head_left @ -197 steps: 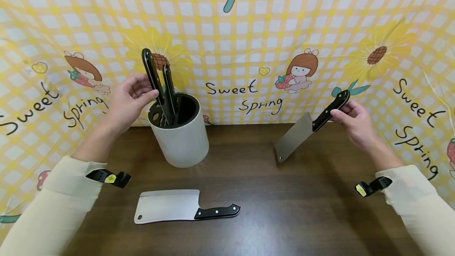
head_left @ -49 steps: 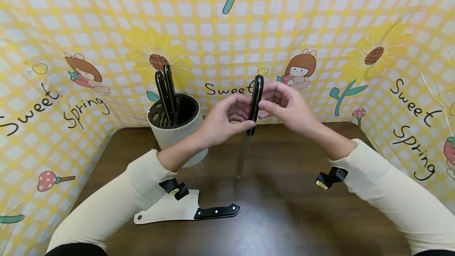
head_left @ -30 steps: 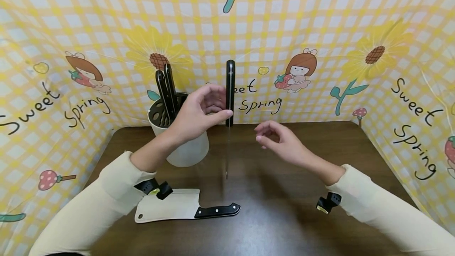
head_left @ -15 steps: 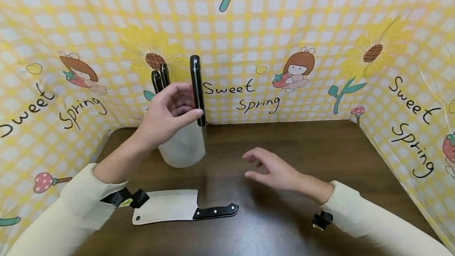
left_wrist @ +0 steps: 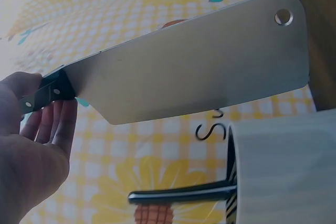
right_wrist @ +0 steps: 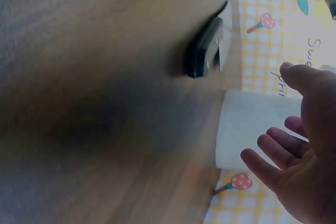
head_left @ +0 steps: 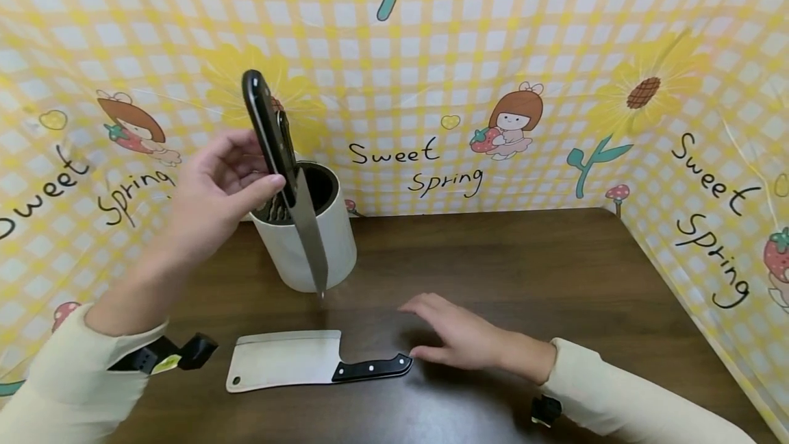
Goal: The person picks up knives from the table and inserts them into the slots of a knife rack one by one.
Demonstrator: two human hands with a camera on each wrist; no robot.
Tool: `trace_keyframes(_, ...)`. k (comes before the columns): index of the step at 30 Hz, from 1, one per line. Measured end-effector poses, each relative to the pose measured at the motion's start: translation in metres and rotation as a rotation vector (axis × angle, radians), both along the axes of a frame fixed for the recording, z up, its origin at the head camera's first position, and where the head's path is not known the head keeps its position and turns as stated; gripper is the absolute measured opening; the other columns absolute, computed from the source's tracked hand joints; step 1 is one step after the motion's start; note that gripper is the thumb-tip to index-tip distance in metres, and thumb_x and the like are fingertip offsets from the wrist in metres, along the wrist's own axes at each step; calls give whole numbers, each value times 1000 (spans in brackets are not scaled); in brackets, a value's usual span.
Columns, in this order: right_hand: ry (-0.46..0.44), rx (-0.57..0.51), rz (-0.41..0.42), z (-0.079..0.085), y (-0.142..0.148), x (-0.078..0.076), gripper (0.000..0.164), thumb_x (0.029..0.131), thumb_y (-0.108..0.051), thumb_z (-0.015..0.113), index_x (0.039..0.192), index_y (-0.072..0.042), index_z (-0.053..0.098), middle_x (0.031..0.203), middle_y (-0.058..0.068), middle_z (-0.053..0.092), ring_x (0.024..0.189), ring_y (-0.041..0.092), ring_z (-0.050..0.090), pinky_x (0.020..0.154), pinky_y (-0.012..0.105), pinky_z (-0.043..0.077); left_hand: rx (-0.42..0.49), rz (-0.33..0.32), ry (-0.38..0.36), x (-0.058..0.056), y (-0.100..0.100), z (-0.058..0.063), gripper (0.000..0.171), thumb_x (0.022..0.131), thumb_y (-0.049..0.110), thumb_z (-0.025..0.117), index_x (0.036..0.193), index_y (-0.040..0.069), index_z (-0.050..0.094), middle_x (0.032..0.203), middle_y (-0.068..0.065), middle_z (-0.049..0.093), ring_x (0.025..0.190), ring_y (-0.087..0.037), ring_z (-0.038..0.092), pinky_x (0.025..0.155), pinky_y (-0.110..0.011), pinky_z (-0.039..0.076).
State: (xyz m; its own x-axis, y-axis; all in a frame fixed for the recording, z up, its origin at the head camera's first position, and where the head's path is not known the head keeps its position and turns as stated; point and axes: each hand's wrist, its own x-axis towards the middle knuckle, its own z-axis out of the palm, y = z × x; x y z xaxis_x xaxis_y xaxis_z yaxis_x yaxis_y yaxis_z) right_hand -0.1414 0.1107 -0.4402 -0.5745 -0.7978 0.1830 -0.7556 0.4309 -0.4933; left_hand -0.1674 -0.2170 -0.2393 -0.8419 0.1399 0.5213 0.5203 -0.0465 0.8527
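My left hand (head_left: pixel 216 190) grips the black handle of a cleaver (left_wrist: pixel 194 61), thumb on the near side. Its blade hangs tip down in front of the white knife holder (head_left: pixel 333 238); the left wrist view shows the broad blade with a hole in one corner. Black-handled knives (head_left: pixel 285 139) stand in the holder, partly hidden behind the held handle. A second cleaver (head_left: pixel 286 360) lies flat on the table, blade to the left. Near the end of its handle, my right hand (head_left: pixel 459 334) hovers with relaxed fingers and holds nothing; the right wrist view shows its fingers spread.
The brown wooden table (head_left: pixel 524 259) meets a yellow checked cloth (head_left: pixel 394 88) at the back and sides. The holder stands near the back edge, left of the middle, behind the lying cleaver.
The right hand passed its cleaver to the left hand and let go. My left hand has carried it left to the holder, while the right hand has come down toward the lying cleaver's handle.
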Motion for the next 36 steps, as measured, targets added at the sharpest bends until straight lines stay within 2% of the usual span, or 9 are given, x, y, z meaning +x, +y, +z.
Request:
trace_keyframes(4,-19,59,34,-8,-7,6,60,95,-31,75,144,-8,49,139,4,54,131,15,50,109,32,46,34,28,28,4,-9,7,41,85,-24,62,117,0,66,106,-10,70,96,-18,68,87,-20,56)
trace_keyframes(8,12,98,69,-18,-13,10,61,94,-35,75,143,-7,50,136,3,55,128,15,52,105,30,49,65,37,33,6,-19,12,39,86,-25,61,117,-3,66,106,-12,70,95,-18,69,84,-20,57)
trace_keyframes(15,53,146,70,-28,-27,13,57,91,-37,78,137,-11,57,126,-1,59,118,10,56,98,24,51,107,45,66,5,-34,18,38,87,-26,58,119,-7,65,107,-14,69,94,-19,69,81,-19,57)
trace_keyframes(22,48,207,49,-34,-42,13,56,90,-44,77,135,-14,59,120,-5,60,108,5,55,89,20,52,245,-16,91,-6,-51,26,36,86,-27,56,119,-13,63,106,-15,67,93,-20,69,77,-18,57)
trace_keyframes(27,83,253,38,-39,-50,12,48,88,-48,79,124,-19,65,110,-8,59,99,3,53,83,19,51,274,62,97,-13,-58,30,35,86,-25,59,118,-12,64,106,-15,67,91,-20,68,77,-19,57)
trace_keyframes(31,112,270,35,-42,-56,12,39,87,-47,80,114,-22,68,104,-10,58,94,3,52,81,19,50,364,48,103,-22,-61,34,35,85,-28,57,117,-16,63,103,-18,67,87,-22,68,79,-22,59)
trace_keyframes(36,117,275,21,-42,-61,11,31,86,-41,81,107,-22,68,99,-10,57,92,3,53,80,22,51,444,12,77,-28,-68,42,33,87,-28,56,119,-18,60,102,-20,65,86,-24,67,67,-20,58)
